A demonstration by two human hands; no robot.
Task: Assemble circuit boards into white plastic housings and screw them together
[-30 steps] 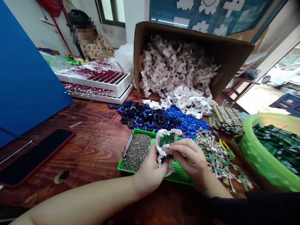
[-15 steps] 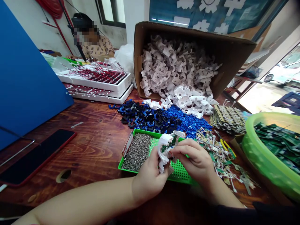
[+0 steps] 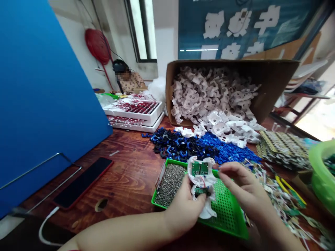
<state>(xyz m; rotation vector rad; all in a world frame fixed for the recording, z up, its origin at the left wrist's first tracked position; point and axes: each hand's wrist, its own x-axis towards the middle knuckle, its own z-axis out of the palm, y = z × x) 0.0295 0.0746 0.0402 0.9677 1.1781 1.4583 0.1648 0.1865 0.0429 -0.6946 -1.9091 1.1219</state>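
Note:
My left hand [image 3: 184, 205] is closed around a white plastic housing [image 3: 202, 177], with the thumb pressed on its lower part. Inside the housing sit a green circuit board [image 3: 200, 168] at the top and a smaller, darker board [image 3: 201, 190] below, joined by a thin red wire. Just right of the housing, my right hand [image 3: 243, 186] hovers apart from it, thumb and forefinger slightly parted, and nothing shows between them. Beneath both hands lies a green perforated tray [image 3: 227, 209] with a heap of small metal screws [image 3: 170, 184] in its left part.
Behind the tray spread black and blue plastic parts [image 3: 183, 144] and a cardboard box [image 3: 274, 83] spilling white housings [image 3: 214, 94]. Wires and boards [image 3: 285, 198], yellow-handled pliers [image 3: 288, 186] and a green basin [image 3: 323, 174] are right. A phone [image 3: 83, 183] lies left; a person [image 3: 133, 82] sits beyond white trays [image 3: 154, 118].
My right hand has drawn away from the housing to the right. The left hand has turned the housing so its boards face me. The whole view has shifted.

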